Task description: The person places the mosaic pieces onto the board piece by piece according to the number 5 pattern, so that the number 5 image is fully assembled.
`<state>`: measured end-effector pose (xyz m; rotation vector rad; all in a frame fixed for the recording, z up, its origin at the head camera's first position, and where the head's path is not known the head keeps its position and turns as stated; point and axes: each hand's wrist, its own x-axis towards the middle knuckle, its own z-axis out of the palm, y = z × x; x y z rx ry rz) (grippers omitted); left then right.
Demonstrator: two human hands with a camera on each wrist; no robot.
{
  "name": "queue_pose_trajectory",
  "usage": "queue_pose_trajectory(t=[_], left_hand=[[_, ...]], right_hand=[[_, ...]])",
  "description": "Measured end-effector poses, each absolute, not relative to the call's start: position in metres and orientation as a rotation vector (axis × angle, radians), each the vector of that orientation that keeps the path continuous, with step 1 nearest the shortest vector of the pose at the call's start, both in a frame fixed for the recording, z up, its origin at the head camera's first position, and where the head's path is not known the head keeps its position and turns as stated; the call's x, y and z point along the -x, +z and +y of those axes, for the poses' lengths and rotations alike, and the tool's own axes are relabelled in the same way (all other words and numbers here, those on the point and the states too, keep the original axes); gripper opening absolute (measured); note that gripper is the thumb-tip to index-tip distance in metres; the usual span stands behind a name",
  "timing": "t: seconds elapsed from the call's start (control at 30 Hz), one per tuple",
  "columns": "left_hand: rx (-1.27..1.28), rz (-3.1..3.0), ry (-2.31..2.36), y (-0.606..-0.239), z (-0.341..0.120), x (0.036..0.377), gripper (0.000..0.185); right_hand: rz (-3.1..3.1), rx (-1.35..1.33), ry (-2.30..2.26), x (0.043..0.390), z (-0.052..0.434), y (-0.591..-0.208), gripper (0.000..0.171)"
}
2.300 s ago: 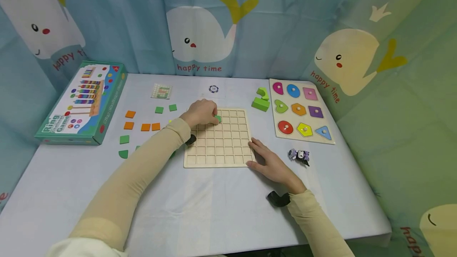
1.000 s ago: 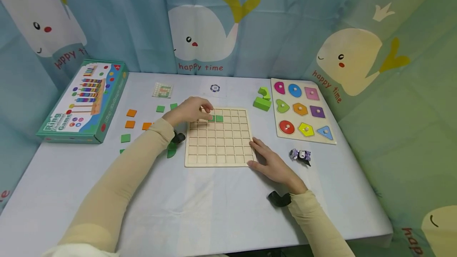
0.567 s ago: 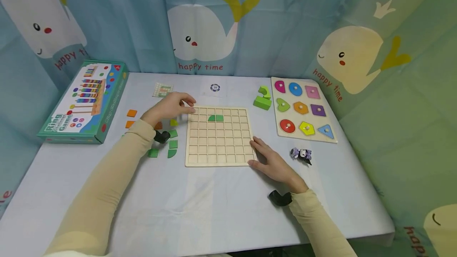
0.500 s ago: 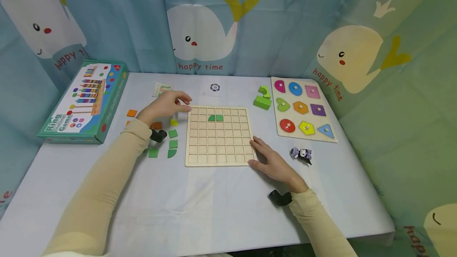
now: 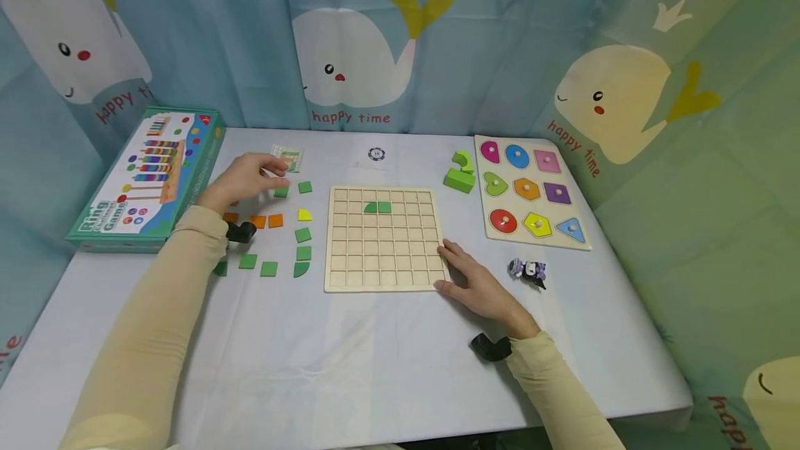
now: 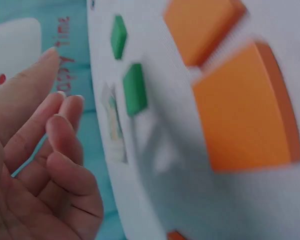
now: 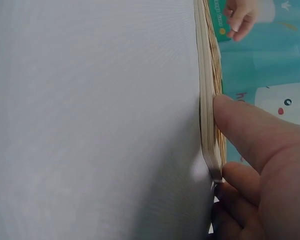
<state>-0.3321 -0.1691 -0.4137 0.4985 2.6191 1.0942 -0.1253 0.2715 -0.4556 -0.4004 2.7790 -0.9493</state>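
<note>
A wooden grid board [image 5: 381, 259] lies mid-table with two green tiles [image 5: 378, 207] side by side in its second row. My left hand [image 5: 265, 173] hovers with loosely bent fingers [image 6: 65, 125] over the loose tiles left of the board and holds nothing. Nearest to it are a green square tile [image 5: 281, 192] and two orange tiles [image 5: 267, 221], which loom large in the left wrist view as orange tiles [image 6: 242, 130]. My right hand [image 5: 465, 273] lies flat on the table, its fingers [image 7: 250, 130] touching the board edge [image 7: 207, 100] at the near right corner.
More green tiles [image 5: 303, 252] and a yellow tile [image 5: 304, 214] lie left of the board. A ring game box [image 5: 146, 176] sits far left, a shape puzzle [image 5: 565, 245] at right, green blocks [image 5: 459, 173], a small figurine [image 5: 526, 271], a card [image 5: 287, 157] and a round token [image 5: 375, 154].
My left hand set a second green tile beside the first in the board, then drew back leftward to the loose tiles. The right hand has stayed put.
</note>
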Motion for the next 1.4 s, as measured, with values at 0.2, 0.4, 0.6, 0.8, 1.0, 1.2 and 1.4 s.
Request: queue_pose_trajectory(t=[0.2,0.4,0.6,0.8,1.0,1.2,1.4], left_hand=[[-0.466,2.582,1.068,-0.418,-0.176,0.331,0.047],[-0.452,2.563,0.990,-0.419,-0.176,0.330,0.049],[-0.513,2.596,0.899,-0.421,-0.173,0.328,0.045],[-0.537,2.649,0.829,-0.421,-0.169,0.328,0.035],[-0.540,2.676,0.804,-0.426,-0.170,0.332,0.032],[-0.493,2.674,0.827,-0.425,-0.170,0.333,0.034],[-0.529,2.688,0.852,-0.417,-0.163,0.331,0.036]], right_hand=[[2.774,0.391,-0.956,0.124,0.271,-0.456,0.073],[2.781,0.393,-0.952,0.122,0.271,-0.454,0.073],[2.776,0.392,-0.954,0.123,0.271,-0.454,0.073],[2.775,0.400,-0.948,0.125,0.271,-0.455,0.073],[2.778,0.398,-0.937,0.125,0.271,-0.454,0.073],[2.776,0.393,-0.932,0.126,0.272,-0.454,0.073],[2.774,0.396,-0.931,0.126,0.272,-0.454,0.072]])
